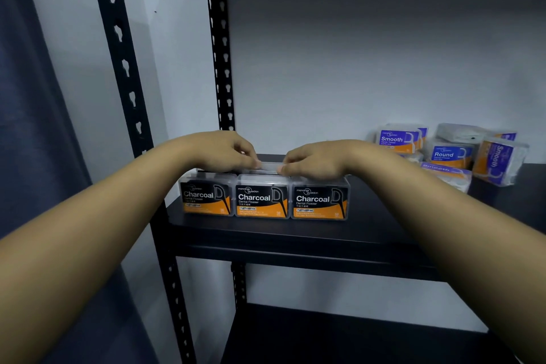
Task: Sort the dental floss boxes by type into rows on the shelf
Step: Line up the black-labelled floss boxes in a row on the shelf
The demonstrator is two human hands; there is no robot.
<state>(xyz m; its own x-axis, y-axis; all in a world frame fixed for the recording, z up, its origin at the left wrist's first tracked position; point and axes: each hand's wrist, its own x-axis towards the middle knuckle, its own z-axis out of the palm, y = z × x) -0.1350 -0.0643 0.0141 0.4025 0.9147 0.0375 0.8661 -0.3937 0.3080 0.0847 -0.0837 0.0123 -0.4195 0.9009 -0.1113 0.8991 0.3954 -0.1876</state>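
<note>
Pinching a clear box (269, 166) by its ends behind three Charcoal boxes (263, 199) on the shelf (369, 224), left hand (220, 151) and right hand (313, 158) curl round plastic likely light, rigid, slippery.

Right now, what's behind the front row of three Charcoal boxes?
A clear box sits behind the Charcoal row, pinched by the left hand and right hand. Its label is hidden, and the hands cover anything beside it.

Three Charcoal boxes (263, 197) stood side by side along the shelf's (295, 233) front edge, near its left end. The Smooth and Round boxes (449, 154) lay heaped toward the right rear.
</note>
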